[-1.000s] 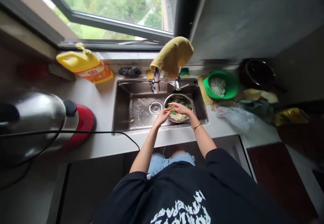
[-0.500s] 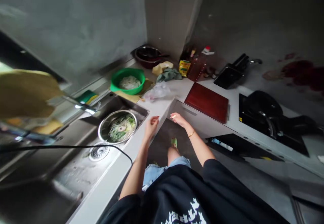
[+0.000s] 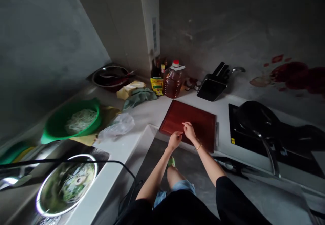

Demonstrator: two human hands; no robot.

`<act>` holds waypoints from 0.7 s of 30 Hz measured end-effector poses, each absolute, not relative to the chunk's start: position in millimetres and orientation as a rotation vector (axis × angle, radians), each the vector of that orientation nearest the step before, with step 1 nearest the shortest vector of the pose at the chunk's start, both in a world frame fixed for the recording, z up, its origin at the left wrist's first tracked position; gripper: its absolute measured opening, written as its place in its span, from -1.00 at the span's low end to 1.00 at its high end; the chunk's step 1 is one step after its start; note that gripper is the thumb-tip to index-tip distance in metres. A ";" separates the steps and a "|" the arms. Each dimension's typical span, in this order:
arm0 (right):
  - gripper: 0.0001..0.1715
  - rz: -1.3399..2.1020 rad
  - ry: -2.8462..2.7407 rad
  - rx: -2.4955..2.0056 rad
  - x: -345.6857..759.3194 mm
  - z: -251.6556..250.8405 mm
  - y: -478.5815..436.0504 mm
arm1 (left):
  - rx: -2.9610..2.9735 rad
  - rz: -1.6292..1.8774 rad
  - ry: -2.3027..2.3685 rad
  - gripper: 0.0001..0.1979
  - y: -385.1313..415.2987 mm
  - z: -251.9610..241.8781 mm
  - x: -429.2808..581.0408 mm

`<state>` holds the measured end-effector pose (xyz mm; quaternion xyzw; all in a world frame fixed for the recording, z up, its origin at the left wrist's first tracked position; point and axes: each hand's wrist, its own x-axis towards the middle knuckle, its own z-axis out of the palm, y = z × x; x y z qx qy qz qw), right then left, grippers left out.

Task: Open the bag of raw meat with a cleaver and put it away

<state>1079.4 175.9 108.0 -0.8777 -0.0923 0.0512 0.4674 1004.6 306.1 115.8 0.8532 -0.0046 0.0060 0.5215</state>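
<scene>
My left hand [image 3: 175, 140] is over the near edge of a dark red-brown cutting board [image 3: 172, 116], its fingers curled in. Close beside it, above the middle of the board, my right hand [image 3: 189, 130] has bent fingers drawn together; a bracelet circles that wrist. Whether either hand pinches something small cannot be made out. A slim metal-coloured bar [image 3: 217, 134] lies along the board's right side.
At left are a green colander [image 3: 57, 118] of pale shreds and a metal bowl [image 3: 95, 170] with greens in the sink. An oil jug [image 3: 173, 82], knife block [image 3: 211, 87] and cooktop pan [image 3: 259, 116] stand behind and right. A black cord [image 3: 106, 161] crosses the sink.
The view has turned right, away from the sink. My hands have gone from beside the sink edge to over the cutting board, and are closer together.
</scene>
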 end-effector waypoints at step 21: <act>-0.59 -0.545 -1.055 -2.959 1406.0 331.9 55.5 | 1.998 0.063 0.056 -0.76 315.2 132.0 1091.6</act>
